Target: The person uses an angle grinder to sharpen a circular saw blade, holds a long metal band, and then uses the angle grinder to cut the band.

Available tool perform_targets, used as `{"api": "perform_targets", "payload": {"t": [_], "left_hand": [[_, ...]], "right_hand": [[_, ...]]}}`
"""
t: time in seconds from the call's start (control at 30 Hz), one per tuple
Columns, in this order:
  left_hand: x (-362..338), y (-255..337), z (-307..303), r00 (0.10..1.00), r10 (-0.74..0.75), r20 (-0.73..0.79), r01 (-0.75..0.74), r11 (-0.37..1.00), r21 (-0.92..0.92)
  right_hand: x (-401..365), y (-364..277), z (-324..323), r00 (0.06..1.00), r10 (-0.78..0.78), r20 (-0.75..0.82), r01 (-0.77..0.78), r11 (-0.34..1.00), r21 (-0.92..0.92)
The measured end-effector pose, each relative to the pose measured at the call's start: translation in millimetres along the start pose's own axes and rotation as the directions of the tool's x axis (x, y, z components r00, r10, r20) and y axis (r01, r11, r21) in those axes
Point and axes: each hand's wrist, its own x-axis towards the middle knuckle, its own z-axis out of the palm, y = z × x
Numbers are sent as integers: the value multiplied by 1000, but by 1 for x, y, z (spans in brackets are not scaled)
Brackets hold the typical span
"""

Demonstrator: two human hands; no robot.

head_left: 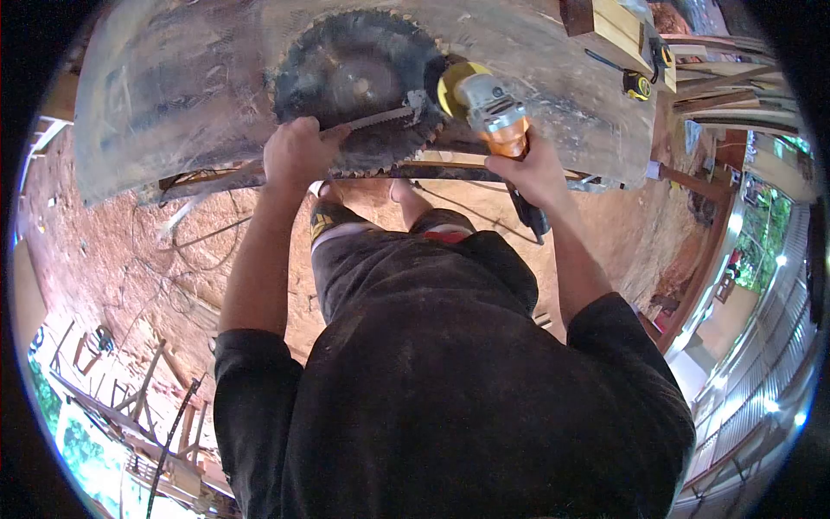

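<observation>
A large dark circular saw blade (pixel 324 65) lies flat on the worn wooden bench (pixel 173 86), its teeth showing around the rim. My left hand (pixel 300 153) is closed at the blade's near left edge, wrapped round a grey ribbed metal bar (pixel 380 118). That bar reaches across the blade to a light grey end piece near the right rim. In my right hand (pixel 534 173) is an angle grinder (pixel 503 121) with an orange and silver body. Its yellow guard and disc overlap the right edge of the blade in this view.
At the back right sit a wooden block (pixel 609 30) and a yellow tape measure (pixel 637 85). Stacked boards (pixel 722 91) lie beyond the bench's right end. Cables (pixel 186 268) run over the reddish ground at left, near a heap of wooden pieces (pixel 151 389).
</observation>
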Motion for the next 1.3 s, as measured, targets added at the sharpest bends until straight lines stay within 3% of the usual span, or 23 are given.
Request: {"api": "perform_targets", "payload": {"t": [0.13,0.37,0.97,1.3], "left_hand": [[2,-4,3,996,56,-76,-54,998,28],[5,-8,1,983,143,-115,-137,989,61],[4,-3,-9,947,257,-192,-230,961,151],[8,-4,-14,961,232,-154,-204,963,178]], "right_hand": [[3,-30,-3,991,-125,40,131,953,-271],[17,-48,-1,973,-158,168,214,889,-405],[38,-42,-6,960,-185,209,265,840,-474],[43,-38,-7,930,-266,253,359,800,-480]]}}
